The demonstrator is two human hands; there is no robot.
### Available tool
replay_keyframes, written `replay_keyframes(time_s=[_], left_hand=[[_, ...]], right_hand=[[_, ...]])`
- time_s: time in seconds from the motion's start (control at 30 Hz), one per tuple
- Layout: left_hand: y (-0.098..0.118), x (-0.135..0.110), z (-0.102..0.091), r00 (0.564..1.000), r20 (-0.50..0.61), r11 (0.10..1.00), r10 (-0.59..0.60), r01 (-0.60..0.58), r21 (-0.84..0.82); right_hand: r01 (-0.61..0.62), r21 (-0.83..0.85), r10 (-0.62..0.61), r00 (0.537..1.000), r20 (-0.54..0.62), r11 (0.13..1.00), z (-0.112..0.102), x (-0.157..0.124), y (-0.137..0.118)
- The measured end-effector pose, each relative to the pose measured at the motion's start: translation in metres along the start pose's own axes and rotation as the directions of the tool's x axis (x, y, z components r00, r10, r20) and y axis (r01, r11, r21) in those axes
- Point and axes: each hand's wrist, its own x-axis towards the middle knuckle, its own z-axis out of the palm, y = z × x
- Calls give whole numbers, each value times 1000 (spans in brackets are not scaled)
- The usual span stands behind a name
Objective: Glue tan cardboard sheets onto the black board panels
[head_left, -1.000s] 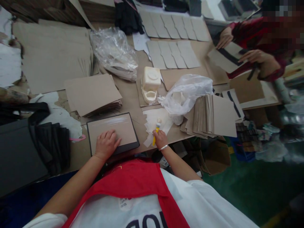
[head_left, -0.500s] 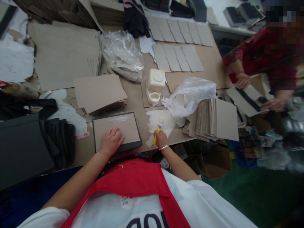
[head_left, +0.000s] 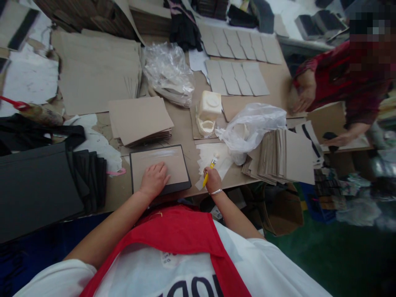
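My left hand [head_left: 155, 178] lies flat with its fingers stretched on a brown cardboard sheet [head_left: 176, 167]. Under that sheet is a black-edged panel [head_left: 176, 188] at the table's front edge. A whitish wet streak runs along the sheet's far side. My right hand [head_left: 213, 180] is closed round a brush with a yellow handle [head_left: 205, 180]. The bristles point away from me, over a white paper scrap [head_left: 225, 159] with a jagged edge. Beyond it sits a cream plastic container [head_left: 209, 106] with a cut opening.
Left of me are black folded panels [head_left: 34, 185]; behind the panel is a cardboard stack [head_left: 140, 119]. To the right, a clear plastic bag [head_left: 253, 123] touches upright cardboard pieces [head_left: 298, 156]. A co-worker in a red sleeve [head_left: 332, 62] handles boards at the far right.
The whole view has shifted slightly, so the table things appear further right. Both my hands keep nearly the same places. The co-worker's hands have moved apart over their boards.
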Motion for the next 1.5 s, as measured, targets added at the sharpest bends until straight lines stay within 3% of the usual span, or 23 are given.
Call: replay_keyframes(time_s=[0.07,0.27,0.4,0.5,0.57,0.63,0.73,0.8,0.87,1.03,1.17,1.3,1.37,1.43,1.5], left_hand=[[2,2,0,1000,7,1000,15,-15,-11],[-1,0,4,999,-5,997,52,-53,-55],[-2,-1,2,999,-26,987,41,-44,-156],[8,5,-8,997,-77,922,-2,-28,-387],[21,13,-17,998,-39,786,-40,7,-618],[37,25,-26,994,109,557,-30,107,-824],[53,41,-32,919,372,221,130,339,-915],[53,45,-32,870,470,105,152,458,-883],[47,44,-30,851,522,67,63,518,-853],[20,33,-30,838,521,129,-162,542,-830],[-9,21,-34,821,541,152,-184,567,-810],[-53,-7,-34,791,570,153,-224,606,-781],[-70,-25,-34,813,506,271,-288,576,-771],[-78,-40,-34,876,358,486,-324,478,-732],[-75,-52,-34,944,187,709,-273,328,-625]], right_hand=[[10,-43,-10,1000,3,999,4,-2,1],[-25,-89,39,988,152,996,13,-10,2],[-95,55,89,991,99,994,1,-6,-4],[-105,186,104,994,16,977,-24,0,-21],[-105,303,123,991,-42,947,-48,7,-39],[-110,441,158,985,-73,891,-73,16,-59],[-133,607,220,973,-70,784,-99,34,-82],[-133,644,238,968,-79,754,-104,46,-91],[-110,645,215,973,-85,756,-101,56,-97],[6,579,18,999,-35,815,-77,72,-112],[29,464,-2,998,-60,886,-61,83,-124],[5,551,-14,1000,11,835,-57,94,-132],[22,635,-115,988,106,773,-59,99,-136],[37,698,-240,951,195,715,-64,102,-143],[21,734,-287,928,238,678,-70,108,-154]])
